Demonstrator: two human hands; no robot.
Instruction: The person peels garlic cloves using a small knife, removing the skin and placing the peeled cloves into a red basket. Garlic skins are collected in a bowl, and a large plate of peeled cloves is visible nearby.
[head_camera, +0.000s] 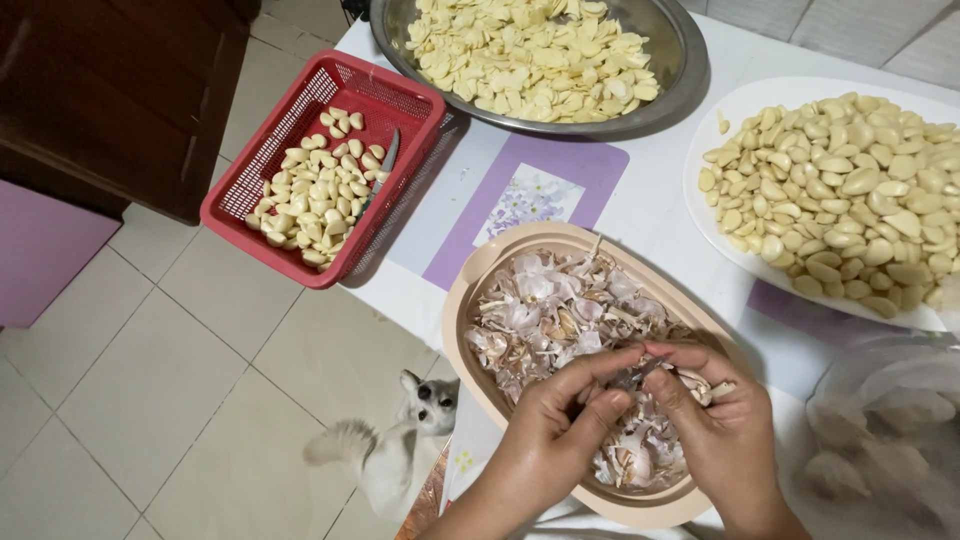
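Table (650, 215): white top with a purple floral mat under the dishes; it carries everything but the cat
Steel bowl (680, 60): round, at the top edge, heaped with pale yellow sliced garlic
White platter (720, 120): on the right, piled with whole peeled cloves, cream-coloured and smooth
Red basket (290, 150): perforated plastic, at the table's left corner, holding a smaller heap of peeled cloves with a knife (385, 165) lying blade-down along its right side
Beige tub (480, 270): oval plastic dish in the middle near the person, filled with papery white and pinkish garlic skins and trimmed ends
Plastic bag (885, 420): clear, at lower right, lumpy pale shapes inside, too blurred to tell more
Cat (385, 450): white and grey, on the tiled floor below the table edge, looking up
Left hand (560, 420): over the near end of the tub, palm turned down, fingers curled, thumb and forefinger pinching toward the right hand
Right hand (715, 415): beside the left and touching it at the fingertips, thumb stretched across, fingers bent inward
Garlic clove (632, 380): small, greyish-pink skin, mostly hidden; it sits between the two hands' fingertips just above the skins in the tub, and both hands are clasped on it
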